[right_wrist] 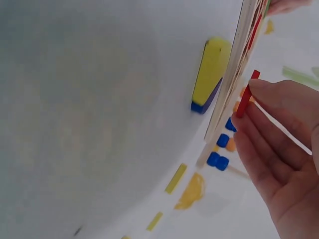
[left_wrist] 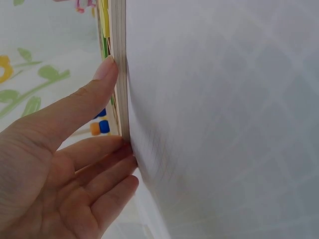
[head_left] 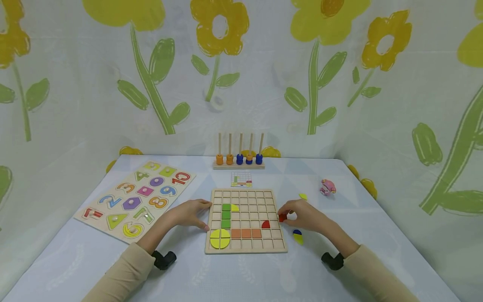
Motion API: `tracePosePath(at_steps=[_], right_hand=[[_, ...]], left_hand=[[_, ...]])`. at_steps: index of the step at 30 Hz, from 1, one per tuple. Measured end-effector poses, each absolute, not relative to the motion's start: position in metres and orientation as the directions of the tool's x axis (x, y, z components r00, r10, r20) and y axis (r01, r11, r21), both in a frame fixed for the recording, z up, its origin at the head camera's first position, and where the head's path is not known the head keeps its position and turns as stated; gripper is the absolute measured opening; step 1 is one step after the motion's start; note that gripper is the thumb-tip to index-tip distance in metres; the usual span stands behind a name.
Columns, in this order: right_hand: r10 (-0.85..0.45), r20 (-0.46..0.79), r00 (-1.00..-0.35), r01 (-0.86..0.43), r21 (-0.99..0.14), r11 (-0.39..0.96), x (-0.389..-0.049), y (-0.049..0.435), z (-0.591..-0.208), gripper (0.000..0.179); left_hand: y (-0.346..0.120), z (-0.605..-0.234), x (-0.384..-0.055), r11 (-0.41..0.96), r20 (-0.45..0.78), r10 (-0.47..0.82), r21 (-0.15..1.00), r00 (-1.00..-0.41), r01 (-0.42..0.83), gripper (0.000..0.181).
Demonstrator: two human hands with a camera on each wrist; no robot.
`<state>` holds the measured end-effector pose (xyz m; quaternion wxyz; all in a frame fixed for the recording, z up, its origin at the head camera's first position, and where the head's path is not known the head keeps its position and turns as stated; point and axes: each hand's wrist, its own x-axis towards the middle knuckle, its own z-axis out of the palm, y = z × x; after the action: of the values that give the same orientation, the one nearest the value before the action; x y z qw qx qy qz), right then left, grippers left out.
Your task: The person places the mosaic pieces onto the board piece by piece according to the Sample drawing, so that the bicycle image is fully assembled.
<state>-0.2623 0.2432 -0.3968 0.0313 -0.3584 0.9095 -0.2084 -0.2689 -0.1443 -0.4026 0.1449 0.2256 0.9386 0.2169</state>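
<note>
Here, right hand (head_left: 303, 214) pinching red piece (right_wrist: 247, 94), left hand (head_left: 190, 213) spread against board (head_left: 245, 215), card (head_left: 241, 179) in head view only

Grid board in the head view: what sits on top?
On the grid board: three green squares, a yellow piece, a yellow circle of four pieces, three orange squares and a red piece. What lies beneath them is covered.

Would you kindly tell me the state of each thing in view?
Left hand, touching the grid board
Right hand, pinching a red piece
Red piece, held, unplaced
Grid board, flat, partly filled
Loose pieces, unplaced
Number puzzle, flat, numbers in place
Bead rack, upright, beads at its base
Picture card, flat
Pink toy, pose unclear
</note>
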Motion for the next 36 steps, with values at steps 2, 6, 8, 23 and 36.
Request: tracePosePath(at_steps=[2,6,8,23,36], right_hand=[[-0.675,0.082,-0.733,-0.643,-0.409,0.648,-0.261,0.239,-0.397,0.023],[-0.696,0.075,-0.714,-0.659,-0.409,0.632,-0.258,0.233,-0.398,0.022],[-0.706,0.070,-0.705,-0.665,-0.409,0.624,-0.257,0.230,-0.398,0.022],[-0.738,0.036,-0.674,-0.696,-0.363,0.619,-0.257,0.219,-0.394,0.019],[-0.740,0.045,-0.671,-0.683,-0.426,0.593,-0.257,0.222,-0.394,0.020]], left_hand=[[-0.144,-0.403,-0.269,0.803,-0.174,0.488,0.472,-0.855,0.363,0.083],[-0.145,-0.403,-0.269,0.798,-0.167,0.497,0.473,-0.852,0.373,0.082],[-0.145,-0.403,-0.269,0.795,-0.162,0.502,0.473,-0.850,0.379,0.082],[-0.145,-0.402,-0.268,0.798,-0.167,0.502,0.469,-0.849,0.379,0.082],[-0.146,-0.404,-0.270,0.793,-0.161,0.511,0.466,-0.845,0.391,0.083]])
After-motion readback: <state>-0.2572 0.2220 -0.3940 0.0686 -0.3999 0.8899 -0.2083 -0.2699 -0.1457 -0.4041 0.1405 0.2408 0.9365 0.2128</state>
